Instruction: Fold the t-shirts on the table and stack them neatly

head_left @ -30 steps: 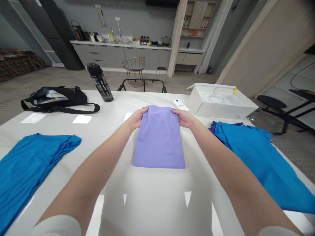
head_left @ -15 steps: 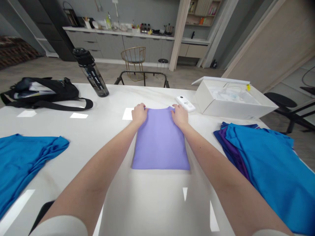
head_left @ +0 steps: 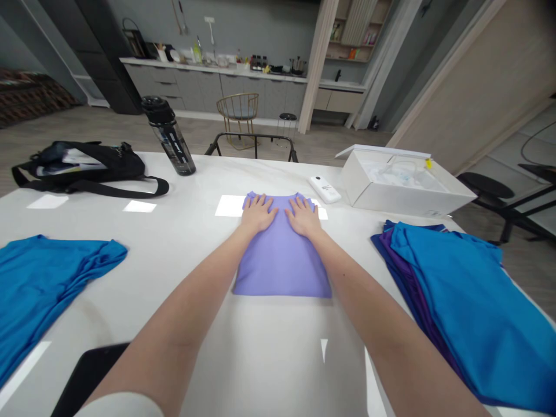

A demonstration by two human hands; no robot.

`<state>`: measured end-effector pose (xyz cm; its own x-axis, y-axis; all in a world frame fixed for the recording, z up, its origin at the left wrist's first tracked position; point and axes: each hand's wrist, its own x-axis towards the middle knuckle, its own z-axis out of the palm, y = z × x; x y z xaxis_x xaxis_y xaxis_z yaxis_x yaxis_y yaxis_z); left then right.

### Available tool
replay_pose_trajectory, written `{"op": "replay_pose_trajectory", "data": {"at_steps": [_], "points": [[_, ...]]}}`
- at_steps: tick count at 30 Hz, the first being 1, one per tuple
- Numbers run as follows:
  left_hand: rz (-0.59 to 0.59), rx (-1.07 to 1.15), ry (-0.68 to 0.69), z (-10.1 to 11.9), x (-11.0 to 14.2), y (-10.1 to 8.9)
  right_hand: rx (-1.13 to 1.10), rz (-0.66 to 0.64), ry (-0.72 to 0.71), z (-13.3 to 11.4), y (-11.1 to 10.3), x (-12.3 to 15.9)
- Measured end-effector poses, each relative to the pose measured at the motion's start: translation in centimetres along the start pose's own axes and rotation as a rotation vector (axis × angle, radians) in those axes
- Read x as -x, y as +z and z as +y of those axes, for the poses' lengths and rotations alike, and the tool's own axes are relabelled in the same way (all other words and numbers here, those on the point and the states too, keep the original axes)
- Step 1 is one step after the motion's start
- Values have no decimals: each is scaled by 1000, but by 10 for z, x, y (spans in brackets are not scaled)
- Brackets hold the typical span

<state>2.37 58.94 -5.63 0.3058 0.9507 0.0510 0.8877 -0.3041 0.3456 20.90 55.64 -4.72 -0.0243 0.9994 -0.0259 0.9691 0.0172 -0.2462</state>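
Observation:
A lilac folded garment [head_left: 283, 260] lies flat on the white table in front of me, its straight edge towards me. My left hand [head_left: 258, 215] rests palm down on its upper left part with the fingers spread. On the upper right part, my right hand [head_left: 303, 216] lies flat in the same way, fingers apart. Small bunched bits of the cloth show beyond my fingertips at both far corners. Neither hand grips anything. The white handheld device [head_left: 325, 189] lies just beyond my right hand, apart from it.
A stack of blue, purple and navy clothes [head_left: 469, 295] lies at the right, with a blue garment [head_left: 56, 272] at the left. Along the far side are a black bag [head_left: 87, 165], a dark bottle [head_left: 171, 139] and an open white box [head_left: 403, 194]. A black flat object [head_left: 89, 370] sits near my left forearm.
Both hands have let go of the garment's far corners and moved inward and slightly nearer, now spread flat on the cloth. The view has tilted up a little.

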Motion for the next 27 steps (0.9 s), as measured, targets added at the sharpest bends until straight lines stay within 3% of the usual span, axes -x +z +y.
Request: {"op": "replay_pose_trajectory", "data": {"at_steps": [7, 9, 11, 14, 17, 20, 27], "points": [[69, -13, -144, 2, 7, -5, 7, 20, 122, -2, -2, 3], [181, -34, -85, 5, 11, -4, 4, 29, 112, -2, -1, 4], [231, -46, 65, 7, 12, -3, 2, 41, 106, -3, -1, 6], [91, -41, 247, 6, 9, -1, 18, 130, 65, -5, -1, 9], [-7, -78, 205, 5, 5, 1, 45, 215, -91, -6, 0, 11], [-31, -125, 129, 7, 4, 1, 26, 97, -200, -3, 2, 8], [-41, -111, 40, 11, 4, -1, 44, 16, -92, 0, 5, 0]]}}
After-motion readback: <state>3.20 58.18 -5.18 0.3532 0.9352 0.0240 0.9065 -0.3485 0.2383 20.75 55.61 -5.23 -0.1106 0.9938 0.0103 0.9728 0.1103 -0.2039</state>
